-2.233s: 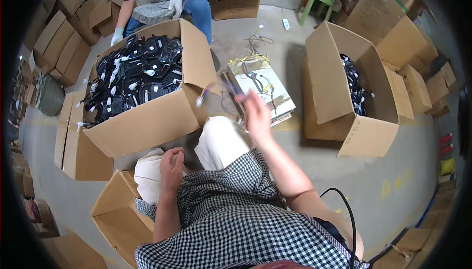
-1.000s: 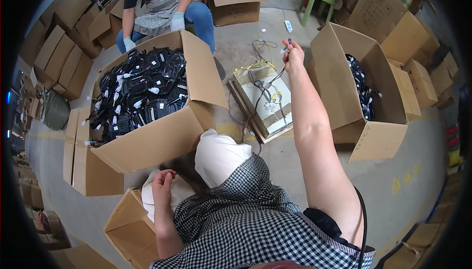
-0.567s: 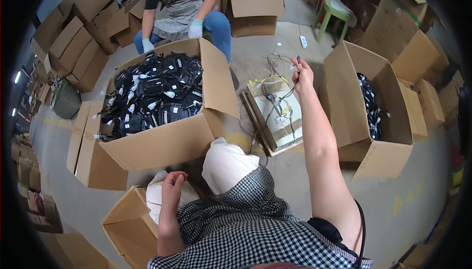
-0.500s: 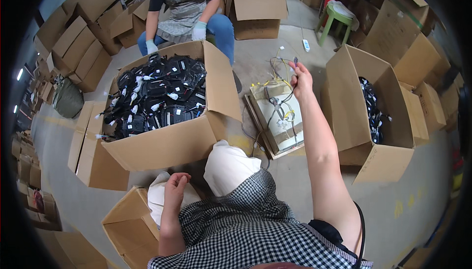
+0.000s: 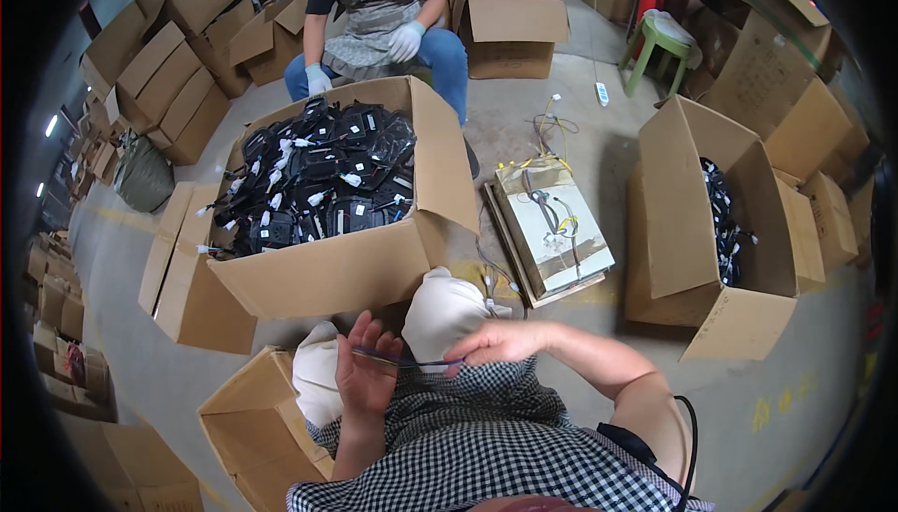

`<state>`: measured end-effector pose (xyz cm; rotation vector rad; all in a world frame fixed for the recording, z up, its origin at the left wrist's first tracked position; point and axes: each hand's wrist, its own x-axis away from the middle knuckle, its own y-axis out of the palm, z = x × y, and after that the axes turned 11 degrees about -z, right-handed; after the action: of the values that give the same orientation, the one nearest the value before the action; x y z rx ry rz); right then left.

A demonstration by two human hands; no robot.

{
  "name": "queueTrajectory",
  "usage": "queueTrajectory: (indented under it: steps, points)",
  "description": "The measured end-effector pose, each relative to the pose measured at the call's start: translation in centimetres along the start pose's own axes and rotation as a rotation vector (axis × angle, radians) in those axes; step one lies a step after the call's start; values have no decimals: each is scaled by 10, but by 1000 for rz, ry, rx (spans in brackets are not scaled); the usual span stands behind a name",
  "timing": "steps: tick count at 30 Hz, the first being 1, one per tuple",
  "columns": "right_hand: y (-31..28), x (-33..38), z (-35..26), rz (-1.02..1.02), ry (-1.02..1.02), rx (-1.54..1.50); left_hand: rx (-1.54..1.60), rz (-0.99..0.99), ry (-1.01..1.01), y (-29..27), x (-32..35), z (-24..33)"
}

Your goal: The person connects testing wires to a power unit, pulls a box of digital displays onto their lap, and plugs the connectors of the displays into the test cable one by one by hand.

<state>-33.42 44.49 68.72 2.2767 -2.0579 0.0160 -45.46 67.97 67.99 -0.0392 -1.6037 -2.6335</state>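
My right hand (image 5: pixel 500 344) is closed, pinching a thin dark-blue wire (image 5: pixel 428 363) above my lap. The wire runs left across to my left hand (image 5: pixel 367 362), which is open with fingers spread and its palm turned up. The wire's end meets that palm, and I cannot make out whether the thumb presses on it. In front of my knees stands a cream-coloured board (image 5: pixel 535 222) on a wooden base, with yellow clips at its far edge and loose wires over it. A large carton (image 5: pixel 327 274) to its left is heaped with black plastic units (image 5: pixel 323 171) with white connectors.
A carton (image 5: pixel 669 222) on the right holds more black wired parts (image 5: pixel 718 222). Beside my left leg is a small open box (image 5: pixel 253 418). Across from me sits a person in an apron (image 5: pixel 369 21) and gloves. A green stool (image 5: pixel 662 49) stands behind, among stacked cartons.
My right hand has come back from above the board to my lap, with wire in its fingers. My left hand has risen and opened. The seated person's gloved hand has lifted.
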Motion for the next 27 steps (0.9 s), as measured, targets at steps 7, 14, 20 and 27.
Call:
queueTrajectory:
  steps: [7,14,20,27]
  points:
    - [10,45,-28,116,8,661,-30,21,47,16,21,9]
    - [9,81,-128,-16,-115,375,-439,84,32,28,27,7]
    - [13,77,-138,4,-161,500,-388,137,32,25,18,6]
    - [53,96,-188,93,-573,475,-296,177,-13,2,35,6]
